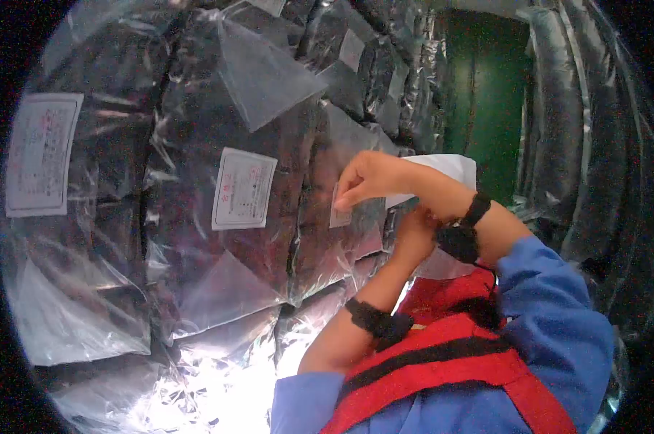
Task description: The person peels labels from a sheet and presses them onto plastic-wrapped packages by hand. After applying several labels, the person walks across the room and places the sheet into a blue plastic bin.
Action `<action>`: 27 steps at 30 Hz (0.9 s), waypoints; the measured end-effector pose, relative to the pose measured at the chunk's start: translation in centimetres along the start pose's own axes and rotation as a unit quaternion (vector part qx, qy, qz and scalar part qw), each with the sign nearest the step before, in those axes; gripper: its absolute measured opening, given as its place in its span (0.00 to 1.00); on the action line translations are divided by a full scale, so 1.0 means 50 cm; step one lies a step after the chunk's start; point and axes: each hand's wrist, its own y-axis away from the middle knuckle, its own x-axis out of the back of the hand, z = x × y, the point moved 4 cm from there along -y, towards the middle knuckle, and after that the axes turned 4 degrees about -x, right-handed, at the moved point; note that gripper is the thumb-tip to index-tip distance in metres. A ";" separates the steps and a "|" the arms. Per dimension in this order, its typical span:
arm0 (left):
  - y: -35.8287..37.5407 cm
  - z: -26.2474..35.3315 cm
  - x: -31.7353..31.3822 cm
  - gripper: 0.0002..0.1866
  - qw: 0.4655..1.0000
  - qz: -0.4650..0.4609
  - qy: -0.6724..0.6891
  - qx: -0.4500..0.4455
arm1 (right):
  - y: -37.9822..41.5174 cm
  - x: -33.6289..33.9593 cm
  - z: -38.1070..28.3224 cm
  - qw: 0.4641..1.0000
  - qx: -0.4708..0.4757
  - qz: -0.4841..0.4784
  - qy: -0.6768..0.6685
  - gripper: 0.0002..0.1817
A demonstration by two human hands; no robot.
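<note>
My right hand (374,177) reaches across to the left, its fingers curled into a pinch. Its fingertips are in front of a small label (339,211) on a plastic-wrapped dark bundle (316,246). Whether they touch the label, or grip anything small, I cannot make out. Below and behind the right wrist, my left hand (416,235) is closed, its fingertips partly hidden. White paper (453,168) sticks out behind my right forearm, close to the left hand, which seems to hold it. Black bands with dark modules (458,242) circle both wrists.
Clear-wrapped dark bundles form a wall on the left, with a printed label (244,189) and another label (44,155) on them. More wrapped bundles (558,94) stand on the right. A green surface (486,94) lies between the stacks. Bright glare (211,383) covers the lower wrapping.
</note>
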 end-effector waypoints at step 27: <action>-0.061 0.129 0.163 0.28 0.804 -0.026 0.558 0.201 | 0.475 0.294 0.115 0.861 -0.003 0.506 -0.061 0.32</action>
